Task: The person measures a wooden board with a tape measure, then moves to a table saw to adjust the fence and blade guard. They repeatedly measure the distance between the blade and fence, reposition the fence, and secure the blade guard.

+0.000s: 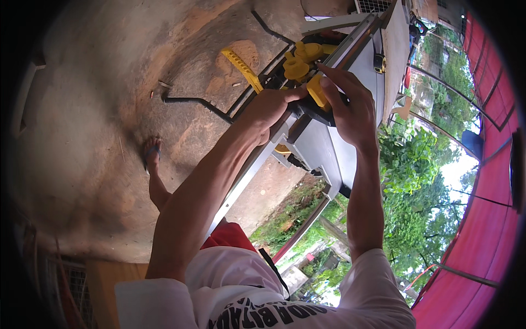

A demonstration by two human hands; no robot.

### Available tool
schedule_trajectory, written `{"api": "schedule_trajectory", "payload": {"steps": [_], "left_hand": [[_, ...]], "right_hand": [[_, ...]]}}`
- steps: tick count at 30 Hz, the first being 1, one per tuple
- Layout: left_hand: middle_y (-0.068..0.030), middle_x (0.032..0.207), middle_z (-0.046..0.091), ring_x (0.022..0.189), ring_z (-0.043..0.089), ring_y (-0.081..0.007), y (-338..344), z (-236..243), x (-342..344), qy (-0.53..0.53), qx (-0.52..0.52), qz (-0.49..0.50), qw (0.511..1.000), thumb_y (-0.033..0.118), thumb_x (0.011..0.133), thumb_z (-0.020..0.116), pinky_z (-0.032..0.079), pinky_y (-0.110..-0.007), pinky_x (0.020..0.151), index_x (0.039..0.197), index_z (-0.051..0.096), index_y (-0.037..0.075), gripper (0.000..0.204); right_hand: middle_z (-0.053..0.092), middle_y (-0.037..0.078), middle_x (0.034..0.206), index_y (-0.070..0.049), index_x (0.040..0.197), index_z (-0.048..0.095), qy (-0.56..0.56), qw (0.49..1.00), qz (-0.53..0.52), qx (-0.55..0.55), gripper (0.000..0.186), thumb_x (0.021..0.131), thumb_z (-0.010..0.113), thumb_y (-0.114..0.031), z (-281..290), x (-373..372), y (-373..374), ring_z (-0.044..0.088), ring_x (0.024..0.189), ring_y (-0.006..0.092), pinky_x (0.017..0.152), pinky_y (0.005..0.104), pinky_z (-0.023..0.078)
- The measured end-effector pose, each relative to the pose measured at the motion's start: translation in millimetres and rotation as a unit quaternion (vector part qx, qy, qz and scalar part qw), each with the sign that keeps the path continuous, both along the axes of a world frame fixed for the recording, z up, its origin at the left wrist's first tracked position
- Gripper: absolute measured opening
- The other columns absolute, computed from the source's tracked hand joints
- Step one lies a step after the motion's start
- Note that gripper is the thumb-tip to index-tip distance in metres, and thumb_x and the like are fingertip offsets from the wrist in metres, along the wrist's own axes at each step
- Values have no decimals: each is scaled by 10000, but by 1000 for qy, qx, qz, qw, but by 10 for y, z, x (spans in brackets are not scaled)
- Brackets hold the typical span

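I lean over what looks like a table saw, with a grey metal top (319, 149) and a long side rail (350, 39). My right hand (350, 109) is bent around a yellow lever-like block (316, 91) with a black base at the saw's edge, thumb and fingers against it. Beside it, my left hand (269, 112) is at the rail's end, its thumb pointing toward the yellow block; its other fingers are hidden underneath. Just beyond the hands are two round yellow knobs (296, 67). A yellow notched bar (242, 68) sticks out to the left.
Black bent stand legs (200, 102) reach out over the brown dirt floor (109, 82). A yellow and black tape measure (379, 62) lies on the far surface at the right. My bare leg and sandalled foot (153, 153) are at the left. Green plants and a red awning (466, 257) are at the right.
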State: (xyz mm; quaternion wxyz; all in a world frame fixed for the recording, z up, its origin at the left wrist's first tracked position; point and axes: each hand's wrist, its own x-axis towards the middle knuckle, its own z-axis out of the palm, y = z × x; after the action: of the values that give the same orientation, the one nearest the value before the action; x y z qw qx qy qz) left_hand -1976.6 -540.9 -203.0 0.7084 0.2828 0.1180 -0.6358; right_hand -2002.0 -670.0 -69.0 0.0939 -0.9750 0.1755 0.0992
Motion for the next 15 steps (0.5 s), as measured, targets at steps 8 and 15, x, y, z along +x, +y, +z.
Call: {"api": "schedule_trajectory", "payload": {"steps": [8, 15], "left_hand": [[-122, 962, 739, 790, 726, -188, 23, 76, 9, 11, 26, 6, 1000, 319, 989, 633, 615, -305, 729, 1157, 674, 28, 339], [-22, 913, 708, 790, 673, -117, 41, -1, 20, -31, 18, -1, 999, 401, 991, 611, 566, -299, 714, 1057, 685, 94, 323]], "right_hand": [[726, 123, 1175, -125, 1171, 764, 18, 998, -65, -8, 430, 937, 624, -457, 84, -43, 119, 715, 1014, 308, 933, 407, 545], [680, 105, 1297, -221, 1223, 751, 10, 997, -50, -51, 526, 931, 546, -608, 67, -24, 104, 619, 1221, 339, 1031, 508, 483]]}}
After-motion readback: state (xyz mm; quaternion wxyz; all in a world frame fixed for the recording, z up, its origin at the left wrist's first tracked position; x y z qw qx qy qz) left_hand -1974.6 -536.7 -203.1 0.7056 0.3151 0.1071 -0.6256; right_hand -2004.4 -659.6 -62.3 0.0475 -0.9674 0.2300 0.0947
